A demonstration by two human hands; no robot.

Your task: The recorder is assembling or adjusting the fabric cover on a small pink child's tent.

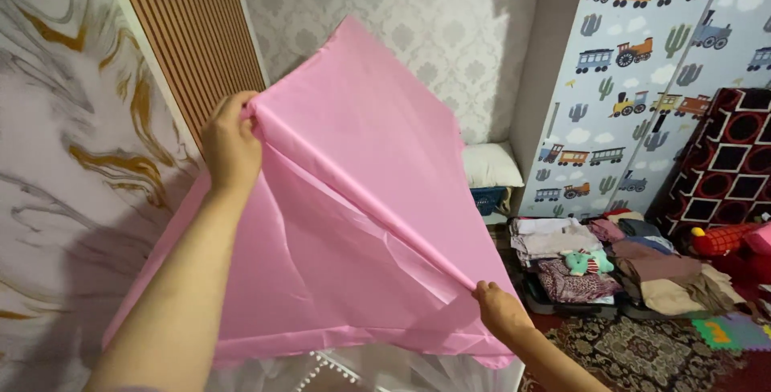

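A large pink sheet of thin fabric (353, 199) is spread out in front of me, held up in the air. My left hand (230, 144) grips its upper left edge, raised high near the wall. Lower down, my right hand (499, 308) pinches the sheet at its lower right edge, pulling a taut fold that runs between the two hands. The bottom of the sheet hangs over something white and sheer (361, 368) beneath it.
A marbled wall panel (64, 159) and a brown slatted panel (189, 30) stand at the left. An open suitcase of folded clothes (610, 267) lies on a patterned rug (642, 352) at the right, by a wardrobe with train pictures (634, 79) and a white pillow (490, 165).
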